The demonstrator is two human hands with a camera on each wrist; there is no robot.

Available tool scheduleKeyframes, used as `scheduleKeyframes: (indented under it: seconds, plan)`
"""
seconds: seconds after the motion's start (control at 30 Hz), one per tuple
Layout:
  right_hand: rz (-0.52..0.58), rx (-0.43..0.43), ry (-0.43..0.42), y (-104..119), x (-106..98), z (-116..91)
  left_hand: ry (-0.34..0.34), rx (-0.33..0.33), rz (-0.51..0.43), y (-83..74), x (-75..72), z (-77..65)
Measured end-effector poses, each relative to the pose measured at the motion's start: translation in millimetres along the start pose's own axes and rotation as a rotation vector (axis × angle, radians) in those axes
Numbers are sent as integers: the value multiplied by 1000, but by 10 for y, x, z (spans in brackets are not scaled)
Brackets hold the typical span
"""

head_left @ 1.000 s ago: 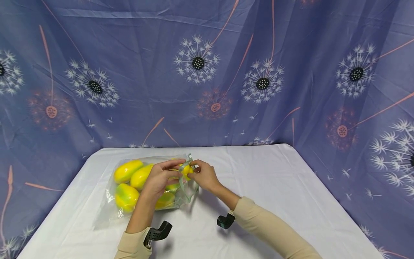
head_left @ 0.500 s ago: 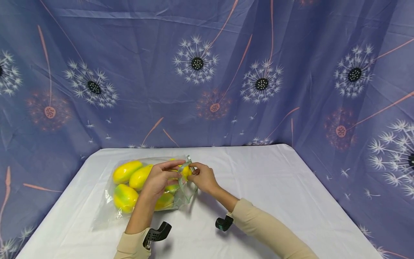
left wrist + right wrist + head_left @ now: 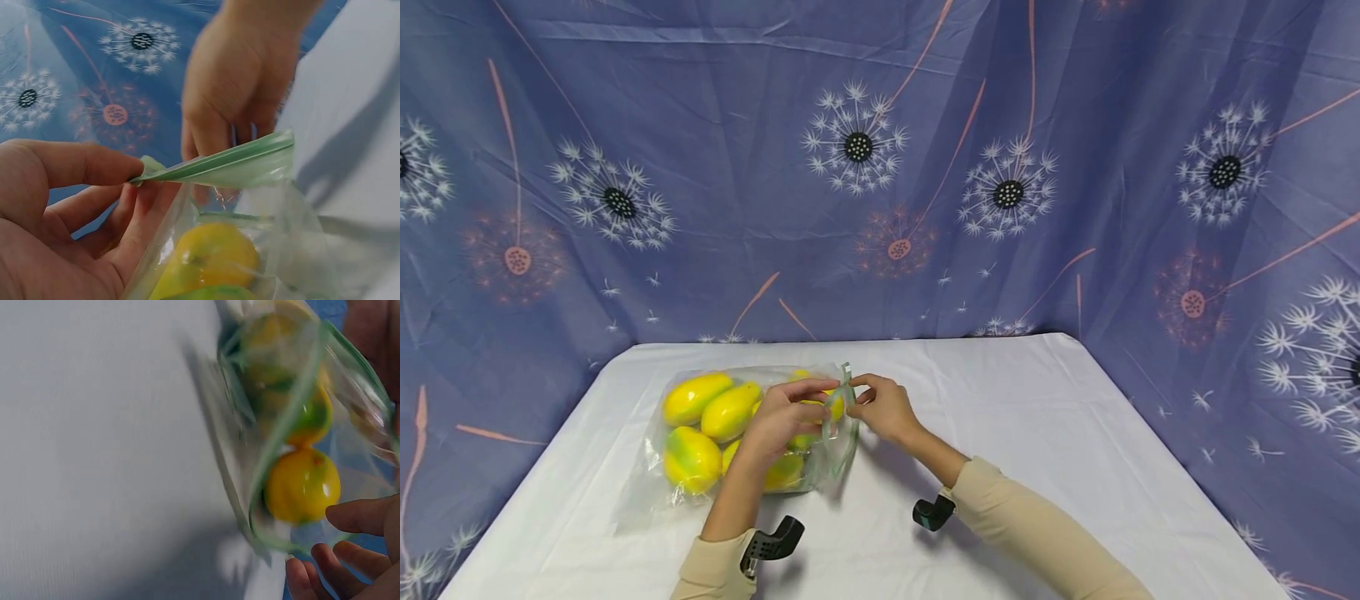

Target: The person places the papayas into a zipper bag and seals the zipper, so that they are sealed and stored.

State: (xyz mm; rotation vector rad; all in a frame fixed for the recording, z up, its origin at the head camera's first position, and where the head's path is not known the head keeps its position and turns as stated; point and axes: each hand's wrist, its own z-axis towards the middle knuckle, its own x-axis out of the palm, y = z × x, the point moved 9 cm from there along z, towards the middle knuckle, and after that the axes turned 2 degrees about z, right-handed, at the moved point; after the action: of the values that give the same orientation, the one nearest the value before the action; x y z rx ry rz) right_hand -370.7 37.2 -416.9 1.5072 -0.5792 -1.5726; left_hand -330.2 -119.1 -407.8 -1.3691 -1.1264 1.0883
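A clear zip bag lies on the table with several yellow-green mangoes inside. Its green zip edge is at the right end, and the mouth stands apart in the right wrist view. My left hand pinches the upper corner of that edge between thumb and fingers, clearly seen in the left wrist view. Across from it, my right hand is at the mouth. Its thumb and fingers are parted around the rim, with a gap between the tips. One mango shows close to the mouth.
A white cloth covers the table. Behind it hangs a blue curtain with dandelion prints. A black wrist camera sits on each sleeve, the left one and the right one.
Both hands and the bag's mouth have shifted slightly right. The zip edge stands straighter, and more of the mangoes beside my left hand shows. The rest of the bag stays in place.
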Motion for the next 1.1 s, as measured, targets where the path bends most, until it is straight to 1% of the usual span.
scheduleKeyframes:
  seconds: [0.1,0.23,0.37,0.47,0.6,0.77,0.83,0.97,1.03,1.1]
  plan:
    - [-6,19,-10,-56,-131,6,39,-11,59,61,77,19]
    - [-13,40,-42,-126,-277,5,42,-28,118,146,138,55]
    - [-14,57,-45,-183,-339,-8,36,-20,173,186,176,65]
    - [-10,69,-47,-218,-360,-23,57,-19,226,219,216,62]
    - [-3,78,-60,-256,-385,-37,111,-28,274,269,285,59]
    - [3,74,-57,-269,-402,-43,182,-38,292,314,347,56]
    - [0,74,-56,-275,-408,-40,208,-35,304,302,361,54]
    - [2,92,-58,-296,-431,-33,264,-41,279,213,358,99]
    - [4,101,-59,-305,-444,-27,273,-47,254,129,329,177]
    - [10,110,-57,-306,-455,-23,267,-53,239,20,286,282]
